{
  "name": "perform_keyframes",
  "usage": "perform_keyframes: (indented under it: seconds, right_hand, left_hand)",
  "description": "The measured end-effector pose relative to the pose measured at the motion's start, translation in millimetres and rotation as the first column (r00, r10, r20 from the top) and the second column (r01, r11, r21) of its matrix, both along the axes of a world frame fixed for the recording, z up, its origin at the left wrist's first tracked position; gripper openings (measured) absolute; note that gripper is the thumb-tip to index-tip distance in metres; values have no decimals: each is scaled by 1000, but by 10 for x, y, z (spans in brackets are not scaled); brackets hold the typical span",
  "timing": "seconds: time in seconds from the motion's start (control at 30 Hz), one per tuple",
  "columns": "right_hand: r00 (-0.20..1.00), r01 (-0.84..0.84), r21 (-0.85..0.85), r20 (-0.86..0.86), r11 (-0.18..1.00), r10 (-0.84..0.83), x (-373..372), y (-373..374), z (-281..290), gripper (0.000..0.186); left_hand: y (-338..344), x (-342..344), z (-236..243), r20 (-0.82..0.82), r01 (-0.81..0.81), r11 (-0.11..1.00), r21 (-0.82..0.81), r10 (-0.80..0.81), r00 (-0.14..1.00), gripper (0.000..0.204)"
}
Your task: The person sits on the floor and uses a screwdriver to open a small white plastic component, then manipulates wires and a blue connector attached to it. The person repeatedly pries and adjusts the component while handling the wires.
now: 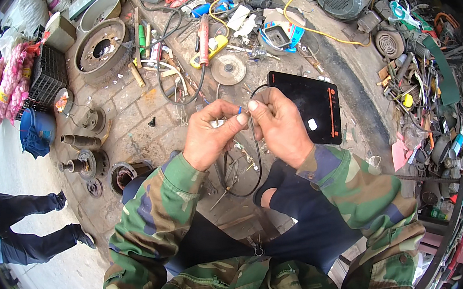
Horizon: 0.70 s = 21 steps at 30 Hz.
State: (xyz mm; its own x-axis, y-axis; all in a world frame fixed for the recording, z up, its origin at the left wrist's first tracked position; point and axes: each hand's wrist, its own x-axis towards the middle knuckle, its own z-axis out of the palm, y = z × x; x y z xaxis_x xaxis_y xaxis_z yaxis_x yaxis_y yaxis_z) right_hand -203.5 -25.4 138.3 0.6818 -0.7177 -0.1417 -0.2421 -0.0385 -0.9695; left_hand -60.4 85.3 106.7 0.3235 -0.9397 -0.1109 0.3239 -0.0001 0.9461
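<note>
The left hand point(212, 133) is pinching a blue wire point(240, 110) at its fingertips, the short visible piece standing roughly upright. Just to its right, the right hand point(285, 128) is curling its thumb onto its fingers, seemingly gripping the black cable point(261, 168), which is looping below both hands. The wire is lying nearer the left grip, the right thumb almost meeting it.

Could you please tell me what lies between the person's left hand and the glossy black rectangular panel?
The head view shows a tiny blue piece, part of a thin black cable and the right hand between them.
</note>
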Motion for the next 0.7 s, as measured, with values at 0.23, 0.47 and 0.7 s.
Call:
perform_keyframes:
  seconds: [0.23,0.47,0.7]
  right_hand:
    - [973,-133,357,224,925,53,-102,-111,111,31]
    - [982,-143,204,152,968,113,-41,-105,86,21]
    - [991,-80,101,114,992,68,-50,-43,115,19]
  left_hand:
    - [13,69,24,-27,-43,999,-7,42,999,15]
    - [6,61,22,-19,-19,1000,-12,18,1000,16]
    - [-9,33,14,-68,-12,1000,-5,11,998,16]
